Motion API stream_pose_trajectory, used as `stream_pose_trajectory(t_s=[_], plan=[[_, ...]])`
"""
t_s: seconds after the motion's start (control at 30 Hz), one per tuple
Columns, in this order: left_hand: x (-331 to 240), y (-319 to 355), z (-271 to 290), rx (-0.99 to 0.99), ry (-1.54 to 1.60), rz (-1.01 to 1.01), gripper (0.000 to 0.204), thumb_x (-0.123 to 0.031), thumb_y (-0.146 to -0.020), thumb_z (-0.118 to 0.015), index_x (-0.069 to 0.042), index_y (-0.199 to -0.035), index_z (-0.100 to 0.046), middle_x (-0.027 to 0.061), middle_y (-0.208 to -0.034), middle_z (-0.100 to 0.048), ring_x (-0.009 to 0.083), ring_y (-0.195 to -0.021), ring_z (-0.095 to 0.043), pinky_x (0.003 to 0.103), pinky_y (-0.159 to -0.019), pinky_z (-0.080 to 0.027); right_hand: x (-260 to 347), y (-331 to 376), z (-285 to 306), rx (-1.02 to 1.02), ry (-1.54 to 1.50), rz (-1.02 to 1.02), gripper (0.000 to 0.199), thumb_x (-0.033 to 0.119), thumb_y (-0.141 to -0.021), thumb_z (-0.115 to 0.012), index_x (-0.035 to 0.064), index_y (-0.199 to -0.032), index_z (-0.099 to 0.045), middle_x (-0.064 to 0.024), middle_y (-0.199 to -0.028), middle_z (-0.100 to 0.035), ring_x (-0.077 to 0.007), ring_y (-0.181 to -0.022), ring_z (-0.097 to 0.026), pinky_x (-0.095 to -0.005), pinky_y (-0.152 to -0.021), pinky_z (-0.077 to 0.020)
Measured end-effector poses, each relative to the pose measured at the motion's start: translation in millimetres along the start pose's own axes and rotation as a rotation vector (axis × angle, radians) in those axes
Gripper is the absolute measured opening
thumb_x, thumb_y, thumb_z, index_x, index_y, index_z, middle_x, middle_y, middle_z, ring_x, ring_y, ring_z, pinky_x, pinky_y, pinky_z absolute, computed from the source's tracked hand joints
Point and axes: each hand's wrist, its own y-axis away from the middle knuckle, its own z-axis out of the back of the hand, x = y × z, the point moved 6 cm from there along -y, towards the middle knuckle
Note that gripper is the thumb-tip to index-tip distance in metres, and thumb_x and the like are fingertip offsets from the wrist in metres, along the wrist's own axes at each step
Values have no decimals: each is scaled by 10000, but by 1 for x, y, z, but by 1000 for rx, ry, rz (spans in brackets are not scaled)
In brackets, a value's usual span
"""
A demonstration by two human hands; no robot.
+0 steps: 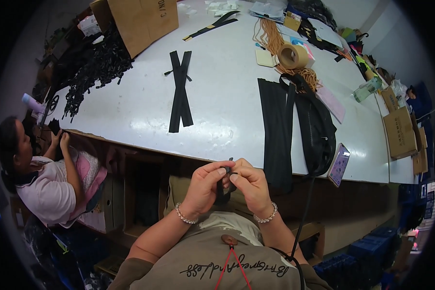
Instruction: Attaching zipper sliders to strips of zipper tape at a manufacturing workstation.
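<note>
Close to my body, just off the table's front edge, my left hand (203, 187) and my right hand (252, 186) meet with thumbs and fingers pinched. Between them is a black zipper strip (223, 195), its lower part hanging in a loop below my fingers. The fingers hide most of its upper part. Two black zippers (180, 92) lie crossed on the white table (222, 96), small pulls sticking out at the sides. Right of my hands, a stack of long black zipper strips (275, 130) hangs over the edge.
A black bag (318, 133) and a phone (339, 165) lie at the right edge. Behind them are a tape roll (293, 56) and tan cords (268, 36). A cardboard box (145, 26) stands by a black zipper pile (99, 60). A co-worker (50, 186) sits left.
</note>
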Motion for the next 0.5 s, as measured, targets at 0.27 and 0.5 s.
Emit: stream_pose_trajectory(t_s=[0.27, 0.5], plan=[[-1, 3, 1, -9, -84, -4, 245, -101, -868, -541, 26, -1066, -612, 20, -778, -600, 70, -672, -512, 206, -637, -443, -4, 1, 0, 44, 32, -28, 109, -30, -840, -509, -50, -747, -562, -58, -798, -502, -106, -700, -519, -233, -650, -456], [-3, 4, 4, 10, -194, -86, 216, -50, -883, -518, 28, -1049, -634, 13, -787, -592, 67, -673, -498, 214, -622, -435, -1, 0, -2, 71, 75, -55, 107, -32, -819, -523, -44, -725, -574, -51, -779, -506, -107, -707, -522, -228, -649, -449]])
